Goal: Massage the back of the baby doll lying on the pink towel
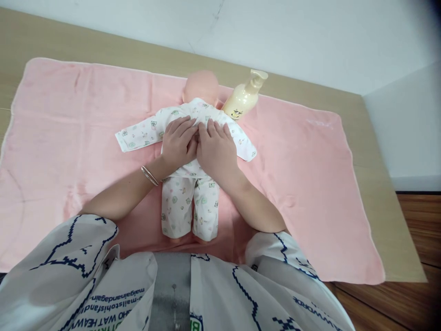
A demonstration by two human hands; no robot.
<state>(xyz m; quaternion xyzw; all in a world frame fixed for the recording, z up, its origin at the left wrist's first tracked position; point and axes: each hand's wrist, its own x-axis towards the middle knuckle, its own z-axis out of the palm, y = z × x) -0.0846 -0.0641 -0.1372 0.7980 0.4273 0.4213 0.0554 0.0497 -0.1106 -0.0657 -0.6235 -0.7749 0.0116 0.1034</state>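
Note:
A baby doll (201, 86) lies face down, or with its face turned from view, on a pink blanket (303, 184). It wears a white printed top (141, 133) and matching trousers (177, 207), its sleeves spread to both sides. My left hand (181, 142) rests flat on the upper part of the top, fingers stretched out. Beside it, my right hand (217, 147) lies on the same cloth with its fingers extended. The two hands meet at the thumbs. Neither hand holds anything that shows.
A cream pump bottle (243, 96) leans or lies at the right of the doll's head. The blanket covers much of a wooden table (375, 184). Behind the table rises a white wall (275, 37). Dark wooden flooring (418, 230) shows at the right.

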